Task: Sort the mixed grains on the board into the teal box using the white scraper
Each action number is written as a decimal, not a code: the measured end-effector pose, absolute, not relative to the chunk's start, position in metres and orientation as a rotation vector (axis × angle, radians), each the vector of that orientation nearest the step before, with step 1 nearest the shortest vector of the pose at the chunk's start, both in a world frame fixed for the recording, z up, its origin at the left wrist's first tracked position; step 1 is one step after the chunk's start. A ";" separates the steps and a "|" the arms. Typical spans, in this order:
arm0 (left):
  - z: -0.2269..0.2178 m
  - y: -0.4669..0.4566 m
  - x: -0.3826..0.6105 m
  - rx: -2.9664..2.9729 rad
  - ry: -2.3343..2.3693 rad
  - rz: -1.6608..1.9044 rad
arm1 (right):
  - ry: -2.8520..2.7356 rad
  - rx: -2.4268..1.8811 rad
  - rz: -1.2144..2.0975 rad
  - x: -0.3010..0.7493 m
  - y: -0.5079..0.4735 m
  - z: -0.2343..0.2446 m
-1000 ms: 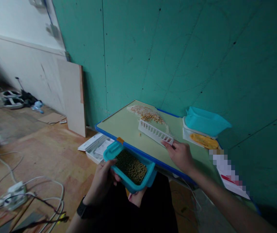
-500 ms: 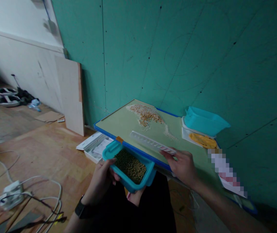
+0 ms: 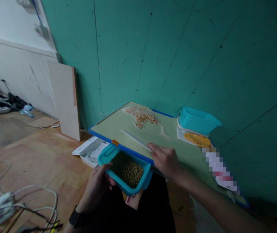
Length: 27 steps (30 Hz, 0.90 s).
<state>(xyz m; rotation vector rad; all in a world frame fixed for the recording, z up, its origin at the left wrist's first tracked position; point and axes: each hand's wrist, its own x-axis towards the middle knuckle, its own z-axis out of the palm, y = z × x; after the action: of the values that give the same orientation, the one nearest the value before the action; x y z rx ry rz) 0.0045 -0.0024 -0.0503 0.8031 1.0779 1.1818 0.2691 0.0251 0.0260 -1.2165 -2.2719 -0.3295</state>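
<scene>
My left hand (image 3: 99, 184) grips a teal plastic box (image 3: 143, 181) filled with small greenish beans, held just under the blue front edge of a small green table (image 3: 119, 124). My right hand (image 3: 164, 159) pinches the near end of a long white slotted bar (image 3: 134, 139) that lies nearly flat on the tabletop, close to the front edge above the box. A heap of yellowish beans (image 3: 142, 116) with a trail of pale grains is spread at the back of the table.
An empty teal box (image 3: 197, 120) sits on white trays with a yellow item (image 3: 197, 139) at the table's right. A wooden board (image 3: 64, 97) leans on the green wall. White trays (image 3: 90, 150) lie on the floor; cables and a power strip (image 3: 2, 204) are at lower left.
My right hand dragged the white slotted bar from beside the bean heap toward the table's front edge, tipping it from upright to nearly flat. The teal box stayed under the edge.
</scene>
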 end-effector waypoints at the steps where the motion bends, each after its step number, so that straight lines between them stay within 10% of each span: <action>1: -0.050 -0.002 0.004 0.803 1.076 1.186 | -2.351 -1.195 -0.358 0.257 0.024 0.025; 27: -0.063 0.002 -0.001 0.758 1.085 1.160 | -2.559 -1.779 -0.422 0.228 0.023 0.061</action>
<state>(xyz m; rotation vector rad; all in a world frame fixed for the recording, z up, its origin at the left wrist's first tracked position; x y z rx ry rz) -0.0006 0.0021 -0.0635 0.7579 1.0850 1.1597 0.2283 0.0231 0.0608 -1.7793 -2.5589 -0.4220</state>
